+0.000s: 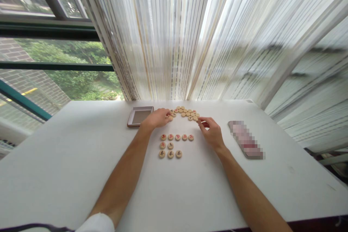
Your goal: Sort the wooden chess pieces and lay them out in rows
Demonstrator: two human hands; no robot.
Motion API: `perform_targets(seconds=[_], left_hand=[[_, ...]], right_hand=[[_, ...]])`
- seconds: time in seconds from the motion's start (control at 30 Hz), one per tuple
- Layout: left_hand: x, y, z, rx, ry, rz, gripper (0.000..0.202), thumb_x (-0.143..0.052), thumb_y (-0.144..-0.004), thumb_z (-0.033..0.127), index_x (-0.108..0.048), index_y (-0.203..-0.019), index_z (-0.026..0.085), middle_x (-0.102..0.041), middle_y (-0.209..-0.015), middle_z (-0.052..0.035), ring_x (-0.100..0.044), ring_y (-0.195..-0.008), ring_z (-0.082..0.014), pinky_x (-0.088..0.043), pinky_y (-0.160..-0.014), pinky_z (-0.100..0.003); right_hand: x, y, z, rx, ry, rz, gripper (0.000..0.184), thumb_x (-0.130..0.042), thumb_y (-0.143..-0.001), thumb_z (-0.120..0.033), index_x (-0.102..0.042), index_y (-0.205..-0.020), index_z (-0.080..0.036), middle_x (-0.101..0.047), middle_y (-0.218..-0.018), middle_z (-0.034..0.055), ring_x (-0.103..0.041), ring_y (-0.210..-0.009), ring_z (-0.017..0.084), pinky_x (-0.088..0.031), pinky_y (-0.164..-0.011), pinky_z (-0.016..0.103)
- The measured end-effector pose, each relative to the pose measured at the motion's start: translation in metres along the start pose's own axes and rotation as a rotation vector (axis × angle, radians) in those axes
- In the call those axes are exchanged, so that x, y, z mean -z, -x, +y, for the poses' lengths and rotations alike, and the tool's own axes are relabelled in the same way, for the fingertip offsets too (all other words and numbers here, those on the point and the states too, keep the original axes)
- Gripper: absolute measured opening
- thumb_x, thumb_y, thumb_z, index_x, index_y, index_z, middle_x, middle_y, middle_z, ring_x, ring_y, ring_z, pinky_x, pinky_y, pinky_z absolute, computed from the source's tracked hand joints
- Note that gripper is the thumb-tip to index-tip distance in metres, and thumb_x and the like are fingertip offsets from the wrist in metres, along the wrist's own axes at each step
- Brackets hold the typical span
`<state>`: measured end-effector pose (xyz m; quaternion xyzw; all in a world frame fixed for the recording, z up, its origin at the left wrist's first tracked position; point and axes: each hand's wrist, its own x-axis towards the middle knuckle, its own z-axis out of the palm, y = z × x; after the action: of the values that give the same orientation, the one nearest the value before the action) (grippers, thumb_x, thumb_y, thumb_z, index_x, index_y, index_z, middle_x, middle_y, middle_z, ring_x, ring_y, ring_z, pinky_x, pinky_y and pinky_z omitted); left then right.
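A curved cluster of round wooden Chinese chess pieces (185, 111) lies toward the back of the table, most with blank sides up. At its left end, my left hand (159, 117) has its fingers closed about a piece (170, 118), partly hidden by the fingertips. My right hand (211, 131) pinches at a piece (198, 119) at the right end; its face cannot be read. Nearer to me, face-up pieces form three rows: a red row (177, 137), a short middle row (170, 145) and a row with black characters (170, 154).
An open shallow box (140, 116) stands beside my left forearm. Right of my right hand lies a flat, blurred-out oblong object (246, 140). All rest on a white table (81, 159), with a striped curtain (168, 36) and a window behind its far edge.
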<state>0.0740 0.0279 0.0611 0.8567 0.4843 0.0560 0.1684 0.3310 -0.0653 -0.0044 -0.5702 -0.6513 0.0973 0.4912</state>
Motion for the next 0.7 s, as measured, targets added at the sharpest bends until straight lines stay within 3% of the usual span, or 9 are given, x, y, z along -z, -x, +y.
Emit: perform_targets(seconds=[0.13, 0.27, 0.43, 0.7], left_hand=[[-0.013, -0.007, -0.002, 0.023, -0.053, 0.047, 0.03, -0.059, -0.089, 0.034, -0.066, -0.115, 0.021, -0.069, -0.116, -0.0102, -0.065, -0.1, -0.024, -0.049, -0.084, -0.031], [-0.022, -0.009, 0.006, 0.024, -0.103, 0.073, 0.026, -0.058, -0.089, 0.031, -0.068, -0.11, 0.02, -0.066, -0.118, -0.0107, -0.064, -0.104, -0.0249, -0.048, -0.087, -0.032], [-0.024, -0.009, 0.011, 0.017, -0.152, 0.068, 0.027, -0.052, -0.092, 0.033, -0.07, -0.106, 0.019, -0.067, -0.115, -0.0121, -0.064, -0.099, -0.0263, -0.05, -0.081, -0.034], [-0.026, -0.005, 0.028, -0.074, -0.186, 0.033, 0.03, -0.048, -0.095, 0.036, -0.071, -0.094, 0.018, -0.068, -0.108, -0.0116, -0.064, -0.094, -0.0242, -0.048, -0.079, -0.032]], right_hand=[[-0.002, 0.001, 0.013, 0.028, 0.052, -0.043, 0.02, -0.059, -0.094, -0.035, -0.072, -0.096, -0.02, -0.068, -0.096, 0.0067, -0.066, -0.073, 0.018, -0.059, -0.072, 0.037], [-0.006, 0.004, 0.016, 0.054, 0.072, -0.096, 0.016, -0.059, -0.094, -0.029, -0.073, -0.097, -0.022, -0.067, -0.096, 0.0061, -0.065, -0.074, 0.018, -0.058, -0.074, 0.036], [-0.007, 0.005, 0.016, 0.084, 0.083, -0.149, 0.013, -0.061, -0.091, -0.023, -0.074, -0.094, -0.022, -0.067, -0.096, 0.0058, -0.067, -0.082, 0.019, -0.058, -0.08, 0.036], [-0.006, 0.006, 0.005, 0.135, 0.087, -0.116, 0.015, -0.059, -0.094, -0.022, -0.072, -0.101, -0.023, -0.066, -0.1, 0.0072, -0.067, -0.091, 0.022, -0.057, -0.086, 0.038]])
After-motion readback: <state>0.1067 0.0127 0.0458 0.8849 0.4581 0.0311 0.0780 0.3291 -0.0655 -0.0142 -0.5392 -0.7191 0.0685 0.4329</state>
